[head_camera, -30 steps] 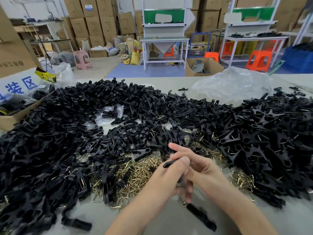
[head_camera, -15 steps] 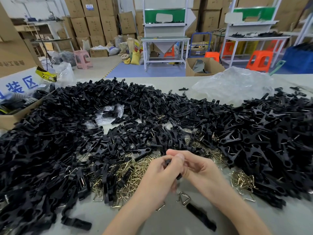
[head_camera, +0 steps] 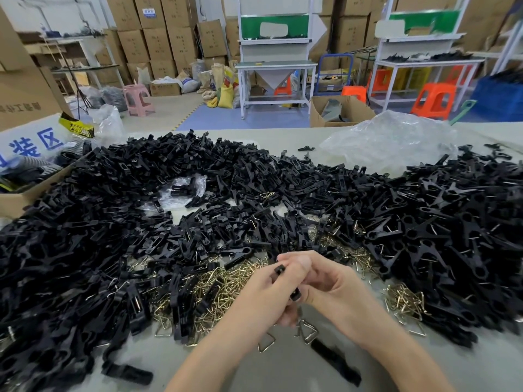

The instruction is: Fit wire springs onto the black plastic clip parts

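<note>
A: Table layout, left to right?
B: Heap of black plastic clip parts [head_camera: 85, 222] covers the left and far middle of the grey flat table [head_camera: 254, 372]. Heap of black forked plastic clips [head_camera: 452, 236] fills the right.
A: Springs?
B: Pile of brass-coloured wire springs [head_camera: 223, 284] sits near middle, between both heaps.
A: Edges?
B: Brown cardboard box [head_camera: 17, 199] at far left, touching the heap. Crumpled clear plastic bag [head_camera: 390, 142] lies behind the right heap.
A: Hands?
B: Left hand [head_camera: 263, 295] and right hand [head_camera: 334, 290] meet just right of the spring pile, both gripping one black clip part [head_camera: 280, 269]. Loose black plastic strip [head_camera: 335, 363] lies between the forearms
</note>
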